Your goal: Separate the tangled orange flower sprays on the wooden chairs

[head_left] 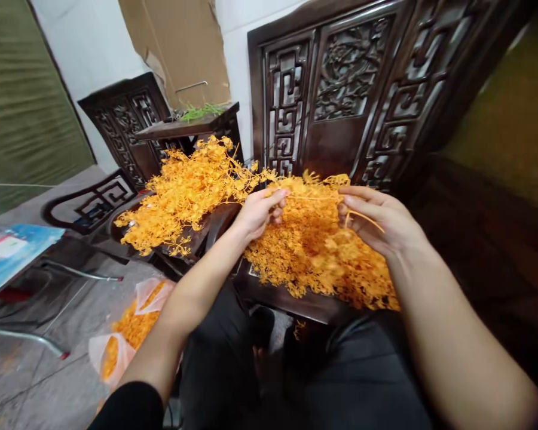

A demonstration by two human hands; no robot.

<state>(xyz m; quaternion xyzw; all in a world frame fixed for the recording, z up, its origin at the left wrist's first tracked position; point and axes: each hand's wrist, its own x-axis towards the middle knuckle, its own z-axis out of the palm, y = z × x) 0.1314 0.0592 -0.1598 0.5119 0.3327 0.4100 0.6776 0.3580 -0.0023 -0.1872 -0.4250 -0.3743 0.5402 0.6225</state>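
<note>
The left hand [257, 212] pinches one end of a thin orange sprig [316, 197] between its fingers [278, 200]; the right hand [379, 221] holds the other end. Just below both sets of fingers lies a heap of orange sprigs [314, 257]. A second heap [186, 191] spreads left of the left fingers, before carved dark chairs [341, 83].

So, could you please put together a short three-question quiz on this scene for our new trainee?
1. True or false: the left hand and the right hand hold one thin orange stem stretched between them.
2. Which holds more orange sprigs on the floor? A) the clear plastic bag B) a metal bucket C) a wicker basket
3. Fill in: the orange sprig pile under the hands lies on a dark carved wooden ____.

Key: 1 true; 2 A; 3 chair.
</note>
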